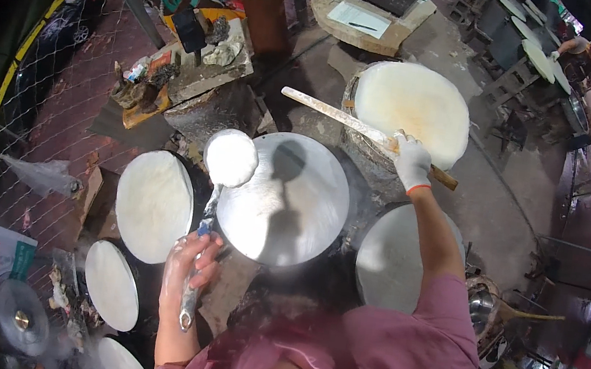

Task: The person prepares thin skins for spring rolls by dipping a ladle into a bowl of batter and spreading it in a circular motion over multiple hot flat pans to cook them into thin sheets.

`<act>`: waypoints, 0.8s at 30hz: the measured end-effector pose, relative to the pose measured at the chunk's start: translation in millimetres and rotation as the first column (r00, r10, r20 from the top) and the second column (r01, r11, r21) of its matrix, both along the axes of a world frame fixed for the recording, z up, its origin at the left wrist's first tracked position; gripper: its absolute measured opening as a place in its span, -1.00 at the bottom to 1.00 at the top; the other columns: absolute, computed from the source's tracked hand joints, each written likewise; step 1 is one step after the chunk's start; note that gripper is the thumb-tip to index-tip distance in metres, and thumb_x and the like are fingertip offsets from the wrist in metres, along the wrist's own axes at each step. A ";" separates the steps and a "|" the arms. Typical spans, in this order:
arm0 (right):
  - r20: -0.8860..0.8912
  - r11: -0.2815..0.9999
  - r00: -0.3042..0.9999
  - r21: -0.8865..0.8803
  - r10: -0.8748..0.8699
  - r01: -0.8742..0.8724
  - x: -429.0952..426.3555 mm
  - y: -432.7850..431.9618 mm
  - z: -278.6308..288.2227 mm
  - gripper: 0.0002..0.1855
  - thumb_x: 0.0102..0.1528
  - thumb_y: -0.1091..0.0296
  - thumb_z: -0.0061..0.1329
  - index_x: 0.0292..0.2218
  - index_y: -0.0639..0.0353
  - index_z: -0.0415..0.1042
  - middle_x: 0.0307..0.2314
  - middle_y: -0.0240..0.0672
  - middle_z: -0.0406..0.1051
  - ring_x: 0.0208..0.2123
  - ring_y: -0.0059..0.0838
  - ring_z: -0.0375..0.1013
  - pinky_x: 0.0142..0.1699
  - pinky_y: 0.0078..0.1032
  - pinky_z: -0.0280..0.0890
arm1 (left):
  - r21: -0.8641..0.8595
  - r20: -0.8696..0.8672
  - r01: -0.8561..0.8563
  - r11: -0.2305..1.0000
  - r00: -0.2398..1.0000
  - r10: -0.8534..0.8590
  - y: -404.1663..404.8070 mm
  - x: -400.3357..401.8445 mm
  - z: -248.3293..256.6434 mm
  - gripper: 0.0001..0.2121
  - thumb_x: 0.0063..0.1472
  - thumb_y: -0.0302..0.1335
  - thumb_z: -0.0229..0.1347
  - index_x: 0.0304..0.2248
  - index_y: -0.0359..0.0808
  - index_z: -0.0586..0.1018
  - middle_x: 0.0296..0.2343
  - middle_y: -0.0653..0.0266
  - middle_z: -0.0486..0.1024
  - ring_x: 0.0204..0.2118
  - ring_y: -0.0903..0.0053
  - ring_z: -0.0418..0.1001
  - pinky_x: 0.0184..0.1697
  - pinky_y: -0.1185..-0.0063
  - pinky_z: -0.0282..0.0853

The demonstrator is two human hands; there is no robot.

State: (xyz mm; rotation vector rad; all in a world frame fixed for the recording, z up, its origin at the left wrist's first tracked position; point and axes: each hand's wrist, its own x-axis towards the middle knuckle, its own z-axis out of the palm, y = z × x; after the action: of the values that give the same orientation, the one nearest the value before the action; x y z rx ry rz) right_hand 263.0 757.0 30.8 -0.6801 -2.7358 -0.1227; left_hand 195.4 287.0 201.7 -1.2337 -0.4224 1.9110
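Note:
My left hand point(194, 261) is closed around the handle of a metal ladle point(230, 158), whose round bowl is full of white batter. The ladle's bowl overlaps the upper left edge of a bare, round metal griddle point(292, 212), on which shadows fall. My right hand point(412, 158), in a white glove with an orange cuff, grips a long wooden stick point(333, 112) coated with white residue. The stick lies across the lower left edge of a stack of pale round sheets point(415, 108). Below my right arm is another round, pale griddle or lid point(390, 253).
Several pale round discs, one of them large point(154, 206), stand at left near a wire fence. A round table point(322, 20) at the top holds papers and a pen. A cluttered stone block point(208, 83) stands upper left. A person point(576, 48) works among round sheets at far upper right.

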 end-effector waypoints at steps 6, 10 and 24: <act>0.248 0.930 0.953 -0.276 -0.174 0.242 8.9 13.0 26.7 -0.44 -0.06 -0.09 -0.03 -0.04 -0.11 0.34 -0.20 -0.22 0.38 -0.23 -0.22 0.39 -0.08 -0.33 0.26 | -0.741 -0.597 0.095 0.664 0.358 -0.718 39.0 10.6 -5.1 -0.70 0.21 -0.29 -0.06 -0.39 -0.45 0.40 -0.75 0.43 0.13 -0.84 0.76 -0.02 -0.81 0.75 -0.16; -0.212 0.744 0.958 -0.668 -0.192 0.001 37.9 10.4 5.5 -0.53 -0.09 0.13 0.09 -0.14 0.13 0.41 -0.26 -0.09 0.41 -0.20 -0.24 0.38 -0.08 -0.47 0.26 | -0.873 -0.440 -0.164 0.460 -0.147 -0.886 75.1 11.1 -44.3 -0.70 0.24 -0.29 -0.10 -0.40 -0.44 0.39 -0.77 0.43 0.14 -0.82 0.73 0.03 -0.78 0.72 -0.12; -0.020 0.658 0.899 -0.689 -0.437 0.304 141.3 -292.8 -53.1 -0.53 0.05 0.33 -0.14 0.02 0.10 0.23 -0.33 -0.16 0.44 -0.41 -0.25 0.42 -0.33 -0.43 0.28 | -0.192 0.444 -0.925 0.329 -0.381 -0.811 78.4 -67.7 -187.2 -0.80 0.02 -0.48 0.08 -0.32 -0.27 0.38 -0.66 0.13 0.42 -0.63 0.17 0.42 -0.55 0.32 0.32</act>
State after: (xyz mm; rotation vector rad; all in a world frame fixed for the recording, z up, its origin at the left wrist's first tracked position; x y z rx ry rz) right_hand 404.3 464.1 -22.3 -1.3664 -2.3693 0.8514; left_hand 127.7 365.4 14.6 -1.3036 -2.6501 -0.9161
